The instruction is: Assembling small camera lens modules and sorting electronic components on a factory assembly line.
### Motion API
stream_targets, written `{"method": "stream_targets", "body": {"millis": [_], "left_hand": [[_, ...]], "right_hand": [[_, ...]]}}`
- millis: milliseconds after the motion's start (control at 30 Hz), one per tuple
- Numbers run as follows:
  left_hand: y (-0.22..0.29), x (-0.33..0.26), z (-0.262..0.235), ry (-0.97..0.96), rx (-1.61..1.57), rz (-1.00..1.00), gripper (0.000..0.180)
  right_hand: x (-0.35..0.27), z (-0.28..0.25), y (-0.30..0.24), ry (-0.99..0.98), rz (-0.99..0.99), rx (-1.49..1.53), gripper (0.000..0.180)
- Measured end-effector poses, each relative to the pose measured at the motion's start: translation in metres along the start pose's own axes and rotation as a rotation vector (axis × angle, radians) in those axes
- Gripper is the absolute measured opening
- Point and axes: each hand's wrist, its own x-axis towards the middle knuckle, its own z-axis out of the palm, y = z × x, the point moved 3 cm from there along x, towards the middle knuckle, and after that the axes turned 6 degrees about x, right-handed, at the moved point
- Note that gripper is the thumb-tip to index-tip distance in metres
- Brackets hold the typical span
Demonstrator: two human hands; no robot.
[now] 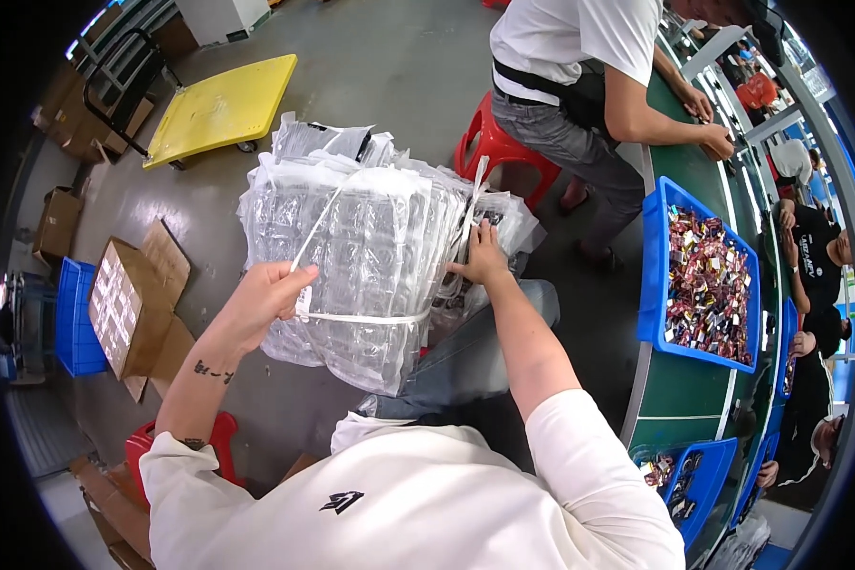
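A thick bundle of clear plastic trays (370, 237) in plastic wrap stands in front of me, bound with a white strap (375, 317). My left hand (277, 293) is closed in a fist round a length of that strap, which runs up taut across the bundle's near face. At the bundle's right side lies my right hand (484, 256), its fingers stretched out and pressing on the trays beside another upright stretch of strap. The underside of the bundle is hidden.
A red stool (503, 142) and a seated person are beyond, at a green conveyor (655, 399). On it sits a blue bin (651, 275) full of small wrapped pieces. Leftward are a yellow platform cart (218, 104), an opened carton (142, 304) and a blue crate (78, 318).
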Motion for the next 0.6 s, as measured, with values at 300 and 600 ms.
{"method": "stream_targets", "body": {"millis": [300,600], "left_hand": [[-0.033,-0.072,-0.015,0.191,-0.07,-0.034,0.032],[-0.195,-0.095,-0.093,0.485,-0.728,-0.293,0.041]], "right_hand": [[0.009,0.0,0.013,-0.061,0.024,-0.142,0.116],[-0.013,-0.006,-0.004,0.137,0.092,-0.035,0.097]]}}
